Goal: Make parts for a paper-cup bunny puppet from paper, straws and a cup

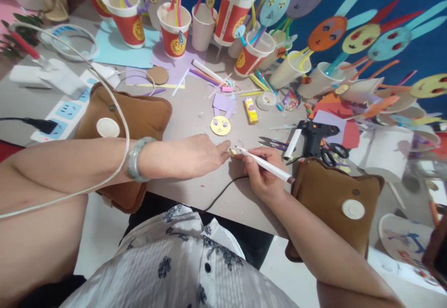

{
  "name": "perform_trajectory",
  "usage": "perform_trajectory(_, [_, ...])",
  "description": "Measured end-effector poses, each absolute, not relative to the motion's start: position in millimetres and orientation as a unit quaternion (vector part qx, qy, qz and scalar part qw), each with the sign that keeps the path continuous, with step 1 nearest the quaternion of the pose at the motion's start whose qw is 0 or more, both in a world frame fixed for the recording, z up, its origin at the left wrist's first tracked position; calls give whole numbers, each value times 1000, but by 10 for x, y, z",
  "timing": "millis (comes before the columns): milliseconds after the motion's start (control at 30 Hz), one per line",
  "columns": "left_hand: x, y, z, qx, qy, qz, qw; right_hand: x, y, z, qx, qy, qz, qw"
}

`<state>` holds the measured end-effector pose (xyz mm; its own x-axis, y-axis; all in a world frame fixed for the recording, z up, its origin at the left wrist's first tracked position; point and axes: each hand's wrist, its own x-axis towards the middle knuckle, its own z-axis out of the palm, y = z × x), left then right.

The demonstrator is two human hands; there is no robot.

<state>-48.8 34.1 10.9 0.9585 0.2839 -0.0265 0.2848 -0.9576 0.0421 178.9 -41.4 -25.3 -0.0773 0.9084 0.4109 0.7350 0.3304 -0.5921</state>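
Note:
My right hand (265, 173) is closed around a white felt-tip pen (267, 164) with a dark end. Its tip is just above a small yellow paper disc (233, 152) on the table. My left hand (199, 155) lies low over the tabletop with fingers stretched out, fingertips at the disc's left edge. Whether they press on the disc is hard to see. Just beyond the fingers lies a yellow paper face (220, 125) with drawn eyes and mouth, and purple paper ears (224, 105) above it.
A glue stick (251, 111), black scissors (333, 153) and a black glue gun (314, 136) lie beyond my right hand. Brown cushions (335, 201) flank my arms. Paper cups (174, 31) with straws and paper faces line the back. A white cable (120, 108) crosses my left forearm.

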Motion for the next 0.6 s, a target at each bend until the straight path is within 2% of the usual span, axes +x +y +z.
perform_trajectory(267, [-470,342,174,988,146,-41,8,1824,-394,-247,-562,-720,138,382])
perform_trajectory(400, [-433,341,222,984,159,-72,28,1820,-372,-187,-554,-733,102,382])
perform_trajectory(600, [-438,354,203,986,154,-51,45,1797,-376,-136,-551,-749,76,360])
